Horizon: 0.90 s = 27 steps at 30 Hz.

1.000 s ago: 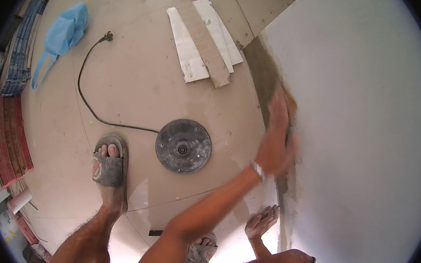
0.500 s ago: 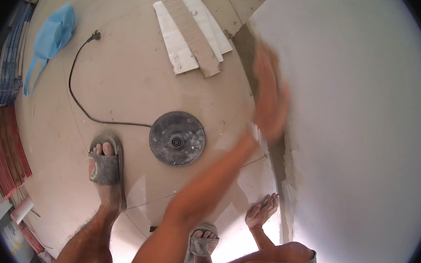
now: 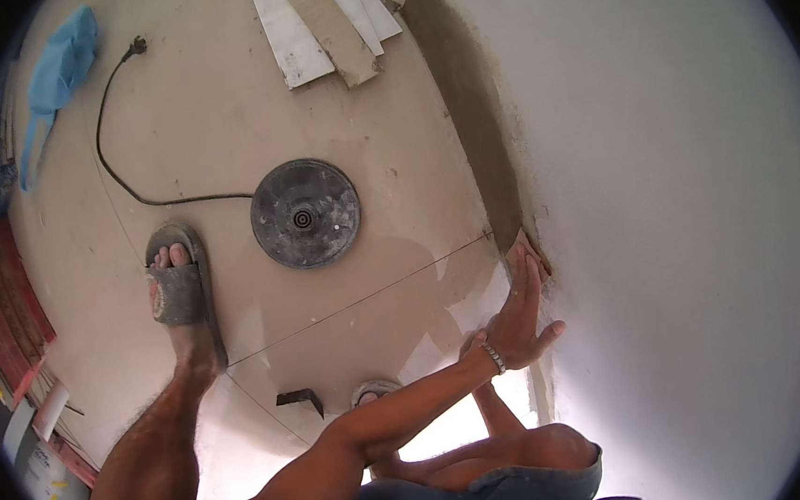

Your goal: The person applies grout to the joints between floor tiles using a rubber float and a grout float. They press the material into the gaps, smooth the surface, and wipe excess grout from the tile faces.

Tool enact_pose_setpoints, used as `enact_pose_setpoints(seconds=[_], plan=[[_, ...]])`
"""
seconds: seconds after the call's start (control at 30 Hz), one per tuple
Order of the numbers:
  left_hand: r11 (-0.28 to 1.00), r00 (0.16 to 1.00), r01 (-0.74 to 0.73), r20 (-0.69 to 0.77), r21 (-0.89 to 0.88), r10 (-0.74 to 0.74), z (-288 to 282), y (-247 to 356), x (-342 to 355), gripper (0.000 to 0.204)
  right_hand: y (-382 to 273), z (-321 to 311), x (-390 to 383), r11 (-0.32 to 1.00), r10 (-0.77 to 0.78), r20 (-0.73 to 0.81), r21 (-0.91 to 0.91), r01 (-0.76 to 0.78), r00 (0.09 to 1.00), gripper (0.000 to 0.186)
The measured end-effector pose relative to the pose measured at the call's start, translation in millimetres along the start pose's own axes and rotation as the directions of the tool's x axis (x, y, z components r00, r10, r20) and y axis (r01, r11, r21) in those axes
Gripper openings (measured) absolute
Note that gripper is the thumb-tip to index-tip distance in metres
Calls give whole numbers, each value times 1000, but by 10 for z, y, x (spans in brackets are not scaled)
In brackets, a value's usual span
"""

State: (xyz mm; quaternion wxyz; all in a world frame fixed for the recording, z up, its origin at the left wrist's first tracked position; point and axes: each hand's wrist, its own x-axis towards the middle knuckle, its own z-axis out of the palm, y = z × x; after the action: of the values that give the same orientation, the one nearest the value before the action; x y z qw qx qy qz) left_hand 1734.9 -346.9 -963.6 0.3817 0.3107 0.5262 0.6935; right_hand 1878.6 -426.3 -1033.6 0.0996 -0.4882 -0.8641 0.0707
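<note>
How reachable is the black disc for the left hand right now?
Probably reachable, yes: nothing visible stands between the left hand and the black disc, though its fingertips are on a brown piece.

One dusty black disc-shaped base (image 3: 305,213), its cord (image 3: 199,199) ending in a plug (image 3: 138,46); one light-blue bag (image 3: 64,65); one dark angle bracket (image 3: 294,397).

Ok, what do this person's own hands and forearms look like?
The left hand is ungloved, with a silvery, segmented bracelet at the wrist and no sleeve on the visible forearm. The right hand, mostly hidden, shows no glove; its visible forearm is sleeveless too. Whether that wrist wears anything is unclear.
</note>
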Motion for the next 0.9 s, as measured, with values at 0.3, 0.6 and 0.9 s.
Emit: enact_pose_setpoints(seconds=[0.3,0.6,0.9], plan=[[986,997,49,44,157,-56,-261,-51,142,110,-45,23,81,999,-51,-16,-11,51,999,54],[984,959,-73,-258,159,113,-1533,-226,2089,86,40,23,-53,998,30,58,60,-34,998,50],[984,939,-131,-304,121,162,-1378,-500,1905,84,9,54,-26,1000,-3,53,2,3,999,49]])
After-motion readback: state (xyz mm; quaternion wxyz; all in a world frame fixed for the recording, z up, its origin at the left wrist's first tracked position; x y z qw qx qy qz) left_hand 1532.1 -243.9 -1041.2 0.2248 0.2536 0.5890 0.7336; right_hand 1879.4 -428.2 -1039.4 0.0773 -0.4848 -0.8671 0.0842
